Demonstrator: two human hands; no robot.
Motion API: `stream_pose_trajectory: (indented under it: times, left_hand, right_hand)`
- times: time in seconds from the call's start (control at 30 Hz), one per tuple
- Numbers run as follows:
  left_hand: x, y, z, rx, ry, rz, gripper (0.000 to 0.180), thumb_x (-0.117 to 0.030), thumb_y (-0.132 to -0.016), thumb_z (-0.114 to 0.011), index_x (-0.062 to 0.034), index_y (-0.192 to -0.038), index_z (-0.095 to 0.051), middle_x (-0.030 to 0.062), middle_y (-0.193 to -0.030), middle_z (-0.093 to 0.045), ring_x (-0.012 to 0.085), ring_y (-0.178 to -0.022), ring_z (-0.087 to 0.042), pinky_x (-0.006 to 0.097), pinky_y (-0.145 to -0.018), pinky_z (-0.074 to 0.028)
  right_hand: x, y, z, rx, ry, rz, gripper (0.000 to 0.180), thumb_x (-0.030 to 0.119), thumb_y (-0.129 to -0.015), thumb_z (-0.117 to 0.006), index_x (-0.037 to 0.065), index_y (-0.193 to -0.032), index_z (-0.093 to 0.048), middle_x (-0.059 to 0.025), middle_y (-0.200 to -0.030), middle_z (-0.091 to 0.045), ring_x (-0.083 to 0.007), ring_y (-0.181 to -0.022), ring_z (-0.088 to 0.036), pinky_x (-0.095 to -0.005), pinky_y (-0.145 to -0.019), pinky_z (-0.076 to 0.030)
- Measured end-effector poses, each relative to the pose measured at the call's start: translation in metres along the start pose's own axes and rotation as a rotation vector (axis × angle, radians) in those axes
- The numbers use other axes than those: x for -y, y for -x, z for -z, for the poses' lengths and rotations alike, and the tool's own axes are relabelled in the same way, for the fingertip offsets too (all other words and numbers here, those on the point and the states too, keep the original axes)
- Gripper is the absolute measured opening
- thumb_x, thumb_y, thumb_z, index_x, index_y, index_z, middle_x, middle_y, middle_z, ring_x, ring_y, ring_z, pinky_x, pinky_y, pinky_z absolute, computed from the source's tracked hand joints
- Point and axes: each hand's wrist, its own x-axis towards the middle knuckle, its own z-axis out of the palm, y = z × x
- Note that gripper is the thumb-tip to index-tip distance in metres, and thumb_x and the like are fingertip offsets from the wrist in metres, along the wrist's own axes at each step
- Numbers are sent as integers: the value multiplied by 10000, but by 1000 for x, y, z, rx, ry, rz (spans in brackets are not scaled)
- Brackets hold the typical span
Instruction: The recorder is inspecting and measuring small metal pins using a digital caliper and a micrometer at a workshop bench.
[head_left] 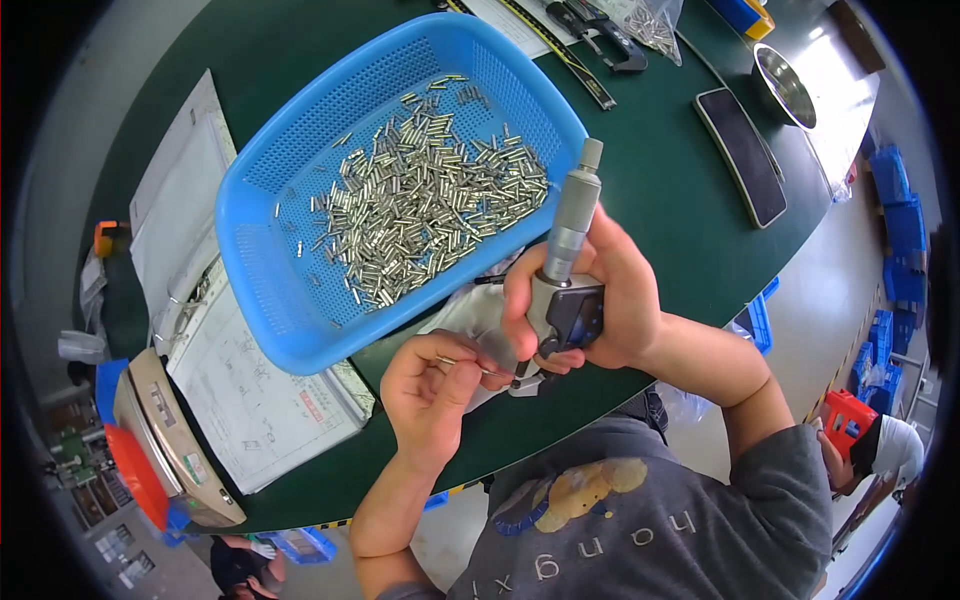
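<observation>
My right hand is wrapped round a digital micrometer, its silver thimble pointing up and away from me and its dark display side facing up. Between the thumb and fingers of my left hand is a thin metal pin, close to the micrometer's measuring end. Whether the pin touches the jaws is too small to tell. Just beyond both hands, a blue perforated plastic basket holds a heap of small shiny metal pins. A crumpled whitish bag or cloth lies under my hands, partly hidden by them.
Open binders with papers lie left of the basket, beside a beige scale with an orange pan. A phone and a steel bowl stand right. At the back are calipers and a bag of pins. Other people are beyond the table.
</observation>
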Motion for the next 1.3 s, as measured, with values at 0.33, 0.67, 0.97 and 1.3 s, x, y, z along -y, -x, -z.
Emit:
stream_pose_trajectory:
  times: [0.33, 0.67, 0.97, 1.3]
  left_hand:
    - [3, 4, -4, -9, -107, -39, 116, -7, -825, -598, 24, -890, -508, 140, -870, -593, 149, -725, -590, 247, -642, -501]
    - [1, 1, -4, -26, -58, -30, 100, -12, -854, -549, 48, -904, -486, 146, -851, -578, 190, -739, -612, 311, -641, -542]
    - [2, 2, -5, -41, -70, -33, 108, -23, -852, -557, 37, -910, -488, 137, -862, -572, 183, -748, -605, 301, -657, -541]
    - [4, 3, -4, -35, -97, -27, 124, -32, -839, -587, 24, -909, -501, 138, -883, -579, 159, -751, -595, 272, -658, -524]
  right_hand:
    - [-3, 0, 1, -53, 12, -21, 887, 717, -813, -114, -48, -860, -558, -200, -675, -591, -181, -362, -441, -261, -341, -376]
    - [-7, 3, 6, 21, 118, 63, 887, 732, -802, -117, -26, -876, -570, -185, -670, -595, -165, -353, -420, -248, -332, -350]
    - [-7, 3, 3, -42, 136, 82, 915, 735, -799, -98, -39, -871, -580, -172, -644, -583, -163, -351, -422, -249, -329, -354]
    - [-10, 1, 4, -73, 35, 124, 914, 742, -796, -91, -24, -879, -584, -171, -641, -578, -157, -344, -411, -248, -326, -350]
